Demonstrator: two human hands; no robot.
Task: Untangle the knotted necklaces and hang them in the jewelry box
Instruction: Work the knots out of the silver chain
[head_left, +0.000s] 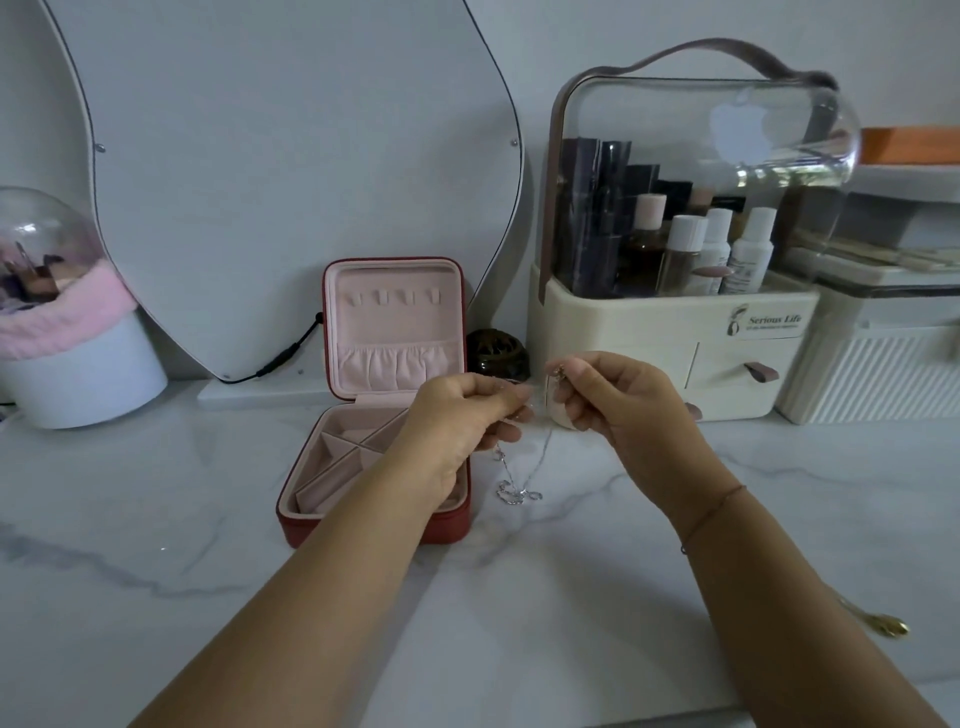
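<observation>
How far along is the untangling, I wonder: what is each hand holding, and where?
Both pinch the chain near its top: the left hand one strand, the right hand the other. Its knotted lower part hangs below, unheld.

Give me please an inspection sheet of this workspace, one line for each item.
Surface: marble counter, veined.
Job's things: silver necklaces hang knotted between both hands; box open, its hooks bare.
Clutter: gold trinket at right edge; dark jar behind box.
Grippers: left hand and right hand each pinch the necklaces.
Cables: black cable at mirror foot.
Surroundings: mirror, organizer with bottles, brush holder.
</observation>
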